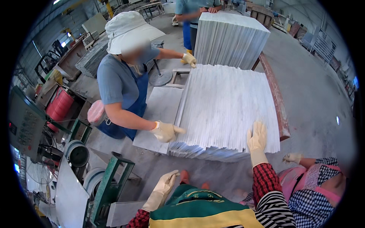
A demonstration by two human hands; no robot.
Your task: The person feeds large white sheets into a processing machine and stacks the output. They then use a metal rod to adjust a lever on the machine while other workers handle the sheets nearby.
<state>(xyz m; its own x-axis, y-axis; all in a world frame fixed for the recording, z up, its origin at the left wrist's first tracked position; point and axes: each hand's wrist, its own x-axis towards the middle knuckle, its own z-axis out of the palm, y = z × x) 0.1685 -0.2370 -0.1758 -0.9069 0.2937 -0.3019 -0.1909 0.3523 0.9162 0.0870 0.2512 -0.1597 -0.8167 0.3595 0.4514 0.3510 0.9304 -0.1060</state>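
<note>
My right hand [257, 137], in a cream glove, lies with fingers stretched out on the near right part of a row of thin pale grey-white stone slabs [228, 102] standing on edge. My left hand [166, 183], gloved alike, hangs in the air in front of my green and yellow apron [205, 207], short of the slabs; its fingers are extended and nothing shows in them. A co-worker in a white hat [127, 28] and blue apron has one gloved hand [165, 131] at the row's near left corner and another [189, 59] at its far left corner.
Behind the row rises a taller block of slabs [232, 38], with another person's hands on top. A rusty red beam [275, 98] runs along the right side. A person in pink and checks [308, 182] is close on my right. A green metal frame [112, 190] stands left.
</note>
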